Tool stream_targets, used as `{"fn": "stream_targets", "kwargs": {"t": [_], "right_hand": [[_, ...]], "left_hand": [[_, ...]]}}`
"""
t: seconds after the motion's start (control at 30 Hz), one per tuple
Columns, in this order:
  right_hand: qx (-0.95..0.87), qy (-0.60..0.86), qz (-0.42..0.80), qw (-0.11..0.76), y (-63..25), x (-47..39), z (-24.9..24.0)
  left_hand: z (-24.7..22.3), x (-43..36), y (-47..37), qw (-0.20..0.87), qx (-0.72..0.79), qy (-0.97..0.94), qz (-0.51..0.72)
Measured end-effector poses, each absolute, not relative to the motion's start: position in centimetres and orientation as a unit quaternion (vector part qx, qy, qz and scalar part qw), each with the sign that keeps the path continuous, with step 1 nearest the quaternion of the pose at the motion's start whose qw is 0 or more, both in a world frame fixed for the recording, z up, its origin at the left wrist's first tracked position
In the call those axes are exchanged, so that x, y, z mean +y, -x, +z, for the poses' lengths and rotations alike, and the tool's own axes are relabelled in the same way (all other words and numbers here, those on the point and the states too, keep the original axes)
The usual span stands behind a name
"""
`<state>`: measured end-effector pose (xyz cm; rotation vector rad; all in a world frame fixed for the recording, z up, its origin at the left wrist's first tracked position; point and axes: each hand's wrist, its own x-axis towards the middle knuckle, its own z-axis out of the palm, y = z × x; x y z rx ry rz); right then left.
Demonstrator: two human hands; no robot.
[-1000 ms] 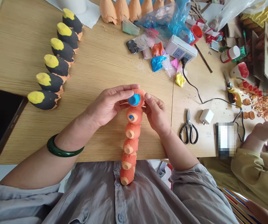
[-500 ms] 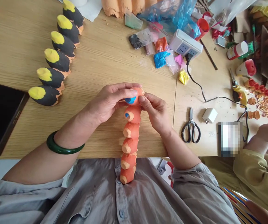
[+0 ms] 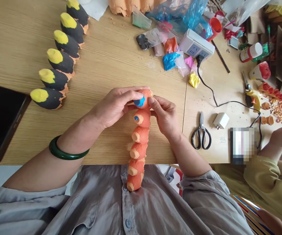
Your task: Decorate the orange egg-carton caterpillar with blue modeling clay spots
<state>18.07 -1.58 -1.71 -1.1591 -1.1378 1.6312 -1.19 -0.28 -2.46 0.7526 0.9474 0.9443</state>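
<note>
A strip of egg carton cups [image 3: 140, 134], coated in orange clay with bare tips, runs from my hands down to my shirt front. Blue clay [image 3: 139, 101] covers the tip of the farthest cup, and a small blue bit sits on the second tip. My left hand [image 3: 117, 105] is closed around that far cup, its thumb or finger pressing at the blue clay; some fingers are hidden behind. From the other side, my right hand [image 3: 165, 114] pinches the far cup's edge between thumb and fingers.
Black-and-yellow carton cups [image 3: 61, 61] stand in a row at left, beyond a dark tablet [image 3: 3, 120]. Clay packets [image 3: 170, 61], a power strip [image 3: 196, 45] and its cord lie ahead. Scissors [image 3: 201, 132] and a white charger [image 3: 221, 120] are at right, near another person's hand [image 3: 279, 138].
The far end of the orange strip has shifted slightly to the right. More of the blue clay on the far cup shows now. Both hands keep their hold.
</note>
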Motion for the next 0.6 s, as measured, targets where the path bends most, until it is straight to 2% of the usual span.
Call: {"fn": "stream_targets", "kwargs": {"t": [0.33, 0.6], "right_hand": [[-0.473, 0.462, 0.627, 0.411, -18.2, -1.4, -1.4], [-0.479, 0.470, 0.618, 0.410, -18.2, -1.2, -1.5]], "left_hand": [[-3.4, -0.8, 1.3, 0.602, 0.429, -0.504, 0.446], [-3.2, -0.5, 1.6, 0.600, 0.427, -0.542, 0.404]]}}
